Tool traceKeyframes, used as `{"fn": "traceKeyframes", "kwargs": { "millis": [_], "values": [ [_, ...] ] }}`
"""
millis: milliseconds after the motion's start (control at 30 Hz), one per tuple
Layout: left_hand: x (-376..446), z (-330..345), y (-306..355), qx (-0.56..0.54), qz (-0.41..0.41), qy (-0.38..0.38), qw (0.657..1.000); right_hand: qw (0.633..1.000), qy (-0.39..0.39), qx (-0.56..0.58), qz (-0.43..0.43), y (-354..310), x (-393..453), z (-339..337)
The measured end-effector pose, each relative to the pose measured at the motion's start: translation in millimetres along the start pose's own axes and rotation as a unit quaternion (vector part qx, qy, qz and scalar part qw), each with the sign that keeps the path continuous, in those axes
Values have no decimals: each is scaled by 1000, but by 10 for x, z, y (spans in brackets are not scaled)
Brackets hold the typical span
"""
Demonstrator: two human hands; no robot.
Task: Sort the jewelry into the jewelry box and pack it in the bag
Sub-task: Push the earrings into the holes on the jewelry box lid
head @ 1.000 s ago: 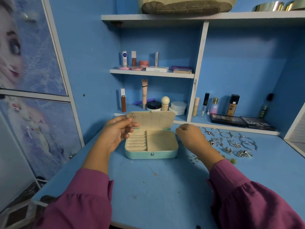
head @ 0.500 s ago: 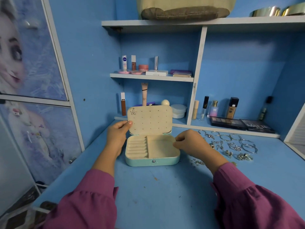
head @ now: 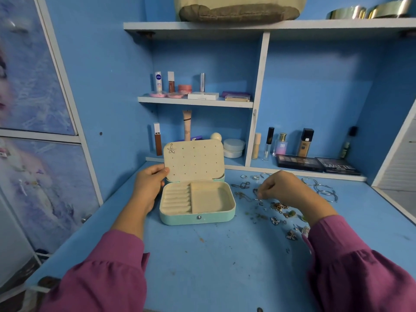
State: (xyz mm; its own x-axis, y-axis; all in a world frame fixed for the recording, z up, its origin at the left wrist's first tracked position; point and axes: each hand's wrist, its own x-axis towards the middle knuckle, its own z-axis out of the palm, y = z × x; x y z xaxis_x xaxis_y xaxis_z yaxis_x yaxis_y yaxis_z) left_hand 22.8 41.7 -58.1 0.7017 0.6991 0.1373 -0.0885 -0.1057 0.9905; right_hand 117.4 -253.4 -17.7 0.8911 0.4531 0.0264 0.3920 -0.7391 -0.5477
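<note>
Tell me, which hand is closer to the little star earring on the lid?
Left. The left hand holds the lid's edge just below the star earring. The right hand is across the jewelry box, over the loose jewelry.

A blue table carries an open teal jewelry box near its middle, lid upright. To the box's right, loose jewelry lies scattered: small rings toward the back, hoops farther right, butterfly pieces nearer the front. At the table's back edge sits a low shelf holding two dark palettes, small bottles and white jars. A higher shelf holds tubes and compacts; the top shelf bears a bag
</note>
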Motion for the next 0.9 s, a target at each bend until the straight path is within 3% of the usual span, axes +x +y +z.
{"fn": "traceKeyframes", "kwargs": {
  "millis": [400,733,900],
  "values": [
    [-7,-13,-5,-3,-1,-3,1000,998,6,-68,-4,27,38,88],
    [10,-35,-14,-41,-22,-11,999,992,77,83,-48,-178,45,187],
    [35,-41,-28,-57,-30,-13,998,989,62,98,-91,-534,106,417]
  ]
}}
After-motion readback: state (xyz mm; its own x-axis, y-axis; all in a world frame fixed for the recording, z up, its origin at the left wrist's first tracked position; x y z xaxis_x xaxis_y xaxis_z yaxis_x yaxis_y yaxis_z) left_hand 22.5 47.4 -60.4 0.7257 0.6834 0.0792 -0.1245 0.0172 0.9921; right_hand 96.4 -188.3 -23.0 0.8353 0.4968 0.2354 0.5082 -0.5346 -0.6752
